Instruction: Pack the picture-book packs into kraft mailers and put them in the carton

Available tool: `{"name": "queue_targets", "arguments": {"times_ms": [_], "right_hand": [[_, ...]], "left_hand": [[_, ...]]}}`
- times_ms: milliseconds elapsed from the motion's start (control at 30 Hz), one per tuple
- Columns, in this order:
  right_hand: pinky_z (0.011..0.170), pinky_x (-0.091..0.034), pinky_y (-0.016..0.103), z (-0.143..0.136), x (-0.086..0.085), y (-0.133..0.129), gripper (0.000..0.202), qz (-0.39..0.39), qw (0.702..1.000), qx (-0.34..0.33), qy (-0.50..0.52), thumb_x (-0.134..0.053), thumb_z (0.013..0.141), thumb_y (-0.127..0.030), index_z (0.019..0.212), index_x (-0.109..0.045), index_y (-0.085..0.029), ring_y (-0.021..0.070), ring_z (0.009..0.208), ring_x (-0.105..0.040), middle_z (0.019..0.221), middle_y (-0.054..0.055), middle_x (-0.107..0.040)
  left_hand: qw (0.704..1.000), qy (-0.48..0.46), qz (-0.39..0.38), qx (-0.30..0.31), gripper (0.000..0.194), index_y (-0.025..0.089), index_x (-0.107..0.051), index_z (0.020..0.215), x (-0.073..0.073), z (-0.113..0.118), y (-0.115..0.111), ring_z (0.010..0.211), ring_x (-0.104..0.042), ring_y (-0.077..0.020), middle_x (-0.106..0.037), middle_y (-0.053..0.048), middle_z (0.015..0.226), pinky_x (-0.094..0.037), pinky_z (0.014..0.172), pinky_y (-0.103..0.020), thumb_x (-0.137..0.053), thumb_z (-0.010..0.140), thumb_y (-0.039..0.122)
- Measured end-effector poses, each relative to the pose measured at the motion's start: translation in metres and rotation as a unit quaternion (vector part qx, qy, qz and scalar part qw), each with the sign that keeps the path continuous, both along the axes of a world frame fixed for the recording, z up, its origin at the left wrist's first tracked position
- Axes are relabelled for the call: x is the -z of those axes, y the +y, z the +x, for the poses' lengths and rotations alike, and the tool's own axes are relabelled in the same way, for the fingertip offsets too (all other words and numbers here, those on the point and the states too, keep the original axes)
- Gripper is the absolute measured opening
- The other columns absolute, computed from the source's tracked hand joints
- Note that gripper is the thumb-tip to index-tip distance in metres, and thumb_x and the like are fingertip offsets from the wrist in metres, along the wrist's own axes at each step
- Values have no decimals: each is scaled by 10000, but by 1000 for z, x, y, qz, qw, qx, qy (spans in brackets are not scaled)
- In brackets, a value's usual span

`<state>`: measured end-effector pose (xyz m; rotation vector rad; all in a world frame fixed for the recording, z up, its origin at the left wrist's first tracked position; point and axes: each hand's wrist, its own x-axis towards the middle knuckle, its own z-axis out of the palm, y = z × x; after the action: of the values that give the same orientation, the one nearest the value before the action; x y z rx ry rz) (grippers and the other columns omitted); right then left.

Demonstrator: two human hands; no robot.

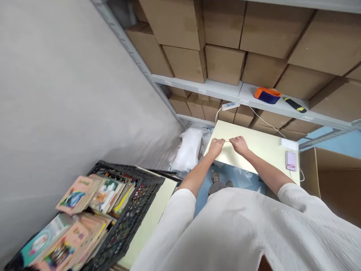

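Observation:
Over the pale yellow table [254, 145], both hands are held close together with a thin, short strand [227, 141] stretched between them. My left hand [216, 146] has its fingers closed on the strand's left end. The right end is pinched in my right hand [239, 145]. What the strand is made of is too small to tell. A phone-like item [291, 160], partly pixelated, lies at the table's right side with a white cable, below a white box [289, 144].
Metal shelves [194, 87] with cardboard boxes [225, 64] stand behind the table. An orange and blue tape dispenser [267, 95] and a black-yellow cutter [295, 105] rest on one shelf. A black crate [126, 222] of books is lower left. An open carton [338, 177] stands right.

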<state>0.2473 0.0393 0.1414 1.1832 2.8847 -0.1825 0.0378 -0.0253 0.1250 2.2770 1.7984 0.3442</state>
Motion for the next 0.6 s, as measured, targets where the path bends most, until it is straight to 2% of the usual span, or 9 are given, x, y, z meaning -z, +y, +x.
{"name": "queue_targets", "arguments": {"times_ms": [167, 367, 500, 600], "right_hand": [[1003, -342, 417, 5, 19, 11, 483, -47, 996, 72, -20, -363, 1112, -111, 1406, -745, -156, 324, 1153, -655, 1291, 180, -813], [948, -385, 385, -1, 52, 5, 427, -114, 983, 132, -47, -440, 1090, -116, 1377, -749, -183, 315, 1150, -669, 1300, 152, -815], [994, -397, 399, -3, 65, 7, 455, -107, 981, 156, -39, -430, 1080, -106, 1409, -738, -170, 318, 1175, -672, 1328, 162, -805], [1077, -390, 419, -3, 77, 11, 507, -76, 982, 171, -11, -388, 1100, -123, 1503, -694, -145, 330, 1307, -637, 1449, 193, -754]], "left_hand": [[997, 6, -41, 70, 415, 209, -729, 1300, 20, 0, 39, 1180, -767, -252, -803, -127, 1337, -439, 1148, -420, -437, 1062, 34], [984, 29, -109, 135, 386, 184, -745, 1245, 51, -7, 60, 1119, -783, -253, -816, -122, 1297, -469, 1112, -407, -477, 1035, 4], [982, 21, -111, 153, 408, 188, -742, 1287, 63, -8, 75, 1170, -775, -257, -807, -127, 1323, -473, 1127, -413, -473, 1037, 10], [984, 14, -90, 153, 465, 195, -713, 1384, 74, -8, 84, 1332, -716, -264, -750, -145, 1472, -448, 1188, -428, -432, 1056, 25]]}}
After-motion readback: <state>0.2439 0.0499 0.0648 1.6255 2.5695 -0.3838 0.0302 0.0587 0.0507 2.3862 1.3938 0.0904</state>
